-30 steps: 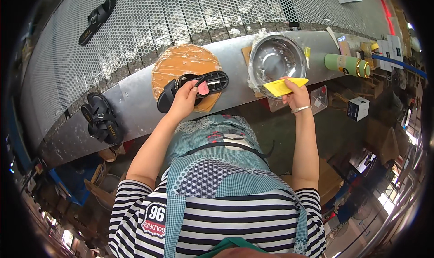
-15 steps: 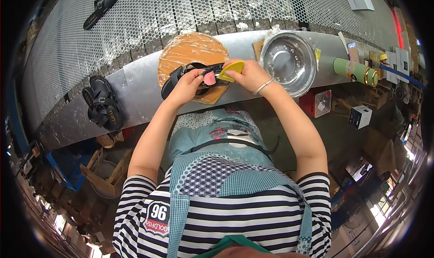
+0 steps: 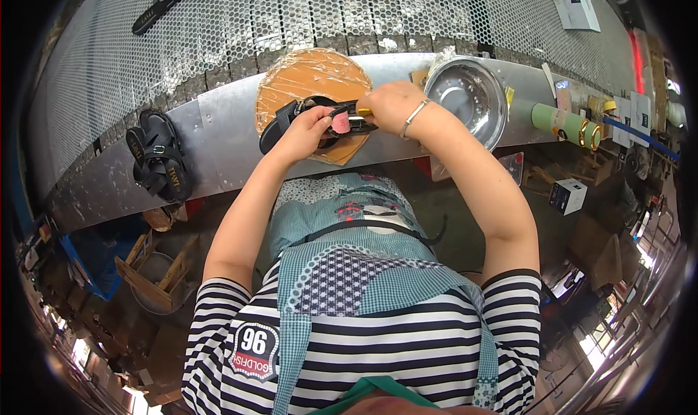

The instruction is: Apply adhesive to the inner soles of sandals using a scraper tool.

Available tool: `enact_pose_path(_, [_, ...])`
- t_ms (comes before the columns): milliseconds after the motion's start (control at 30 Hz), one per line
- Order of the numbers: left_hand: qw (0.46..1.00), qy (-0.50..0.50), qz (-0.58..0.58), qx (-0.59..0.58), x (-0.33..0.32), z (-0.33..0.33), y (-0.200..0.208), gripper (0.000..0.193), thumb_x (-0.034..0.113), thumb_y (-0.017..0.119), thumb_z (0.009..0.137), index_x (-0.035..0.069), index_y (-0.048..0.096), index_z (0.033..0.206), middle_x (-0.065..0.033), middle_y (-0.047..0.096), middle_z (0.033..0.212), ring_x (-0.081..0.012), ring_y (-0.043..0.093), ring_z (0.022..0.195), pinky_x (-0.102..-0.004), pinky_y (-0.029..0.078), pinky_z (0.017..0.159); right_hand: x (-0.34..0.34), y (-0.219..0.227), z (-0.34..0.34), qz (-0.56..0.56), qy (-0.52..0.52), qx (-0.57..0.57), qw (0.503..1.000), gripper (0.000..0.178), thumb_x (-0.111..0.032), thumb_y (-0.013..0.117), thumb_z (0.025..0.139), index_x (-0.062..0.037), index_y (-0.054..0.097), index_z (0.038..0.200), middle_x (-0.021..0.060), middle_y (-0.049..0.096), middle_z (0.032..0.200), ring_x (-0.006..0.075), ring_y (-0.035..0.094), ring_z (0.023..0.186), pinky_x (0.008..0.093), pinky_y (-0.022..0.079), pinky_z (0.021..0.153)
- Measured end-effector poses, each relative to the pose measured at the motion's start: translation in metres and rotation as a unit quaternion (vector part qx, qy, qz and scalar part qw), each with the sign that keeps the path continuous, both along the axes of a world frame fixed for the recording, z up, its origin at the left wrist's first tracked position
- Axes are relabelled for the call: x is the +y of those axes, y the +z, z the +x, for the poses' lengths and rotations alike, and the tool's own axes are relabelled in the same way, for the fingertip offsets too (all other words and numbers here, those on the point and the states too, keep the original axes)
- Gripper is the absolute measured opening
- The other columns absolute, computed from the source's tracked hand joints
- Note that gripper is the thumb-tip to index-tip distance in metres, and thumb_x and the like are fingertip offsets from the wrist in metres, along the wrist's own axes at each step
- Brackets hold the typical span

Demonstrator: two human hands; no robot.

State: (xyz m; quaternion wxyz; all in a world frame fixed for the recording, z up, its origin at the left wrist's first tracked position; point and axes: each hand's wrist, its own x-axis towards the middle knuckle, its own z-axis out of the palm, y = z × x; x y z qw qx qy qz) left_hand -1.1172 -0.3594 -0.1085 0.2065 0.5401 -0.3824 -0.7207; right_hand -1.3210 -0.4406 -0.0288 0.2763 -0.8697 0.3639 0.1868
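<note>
A black sandal (image 3: 275, 133) lies over the round tan board (image 3: 313, 70), which is wrapped in clear film. My left hand (image 3: 302, 135) pinches the sandal's side near a pink slip (image 3: 340, 122). On the sandal's right end, my right hand (image 3: 396, 106) is closed around a thin yellow pad (image 3: 364, 112). Most of that pad is hidden under the fingers, and whether it touches the sandal is unclear. A piece of brown cardboard (image 3: 349, 150) shows beneath the sandal. Just right of my right hand stands a clear bowl (image 3: 500, 113) with liquid in it.
Two strapped black sandals (image 3: 163, 160) lie left on the metal ledge (image 3: 225, 128). Beyond it runs a perforated conveyor (image 3: 291, 19) carrying another black sandal (image 3: 161, 8) and a white box (image 3: 573, 4). Green cylinders (image 3: 558, 120) lie right of the bowl.
My right hand has turned over the sandal's right end, its wrist higher, so the yellow pad now shows far less. My left hand keeps its hold.
</note>
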Motion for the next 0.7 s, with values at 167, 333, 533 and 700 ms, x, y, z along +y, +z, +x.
enact_pose_path(167, [0.999,-0.004,-0.037,0.011,0.002,0.003,-0.01,0.024,0.014,0.043,0.098,0.0,0.055,0.114,-0.0052,0.061,0.101,-0.0111,0.058,0.09,-0.028,0.05,0.081,0.0,0.013,-0.007,-0.039,-0.019,-0.033,0.999,0.015,-0.022,0.063,0.082,-0.0144,0.066,0.095,0.0103,0.067,0.081,0.0302,0.065,0.078,0.0418,0.05,0.068])
enact_pose_path(333, [0.999,0.001,-0.046,0.014,0.0,0.0,-0.007,0.023,0.014,0.043,0.098,-0.001,0.055,0.111,-0.0055,0.061,0.1,-0.0111,0.058,0.088,-0.028,0.049,0.08,0.022,-0.002,-0.019,-0.1,-0.052,-0.2,0.973,0.015,-0.02,0.063,0.082,-0.0146,0.065,0.096,0.0093,0.063,0.076,0.0304,0.062,0.071,0.0419,0.049,0.062])
enact_pose_path(533, [0.998,-0.015,-0.06,0.002,0.004,0.0,-0.015,0.025,0.017,0.043,0.099,0.003,0.055,0.116,-0.0027,0.059,0.104,-0.0099,0.056,0.093,-0.0272,0.049,0.082,0.056,-0.01,-0.033,-0.078,-0.096,-0.204,0.971,0.011,-0.016,0.063,0.082,-0.0134,0.065,0.093,0.0098,0.062,0.072,0.0307,0.062,0.066,0.0413,0.05,0.058])
enact_pose_path(700, [0.997,-0.027,-0.072,0.003,0.004,-0.002,-0.02,0.025,0.016,0.042,0.099,0.003,0.054,0.116,-0.0032,0.059,0.104,-0.0102,0.056,0.094,-0.0273,0.049,0.082,0.064,-0.026,-0.033,-0.147,-0.16,-0.314,0.924,0.023,-0.007,0.065,0.078,-0.0123,0.065,0.1,0.0091,0.064,0.079,0.0285,0.063,0.071,0.0379,0.051,0.062])
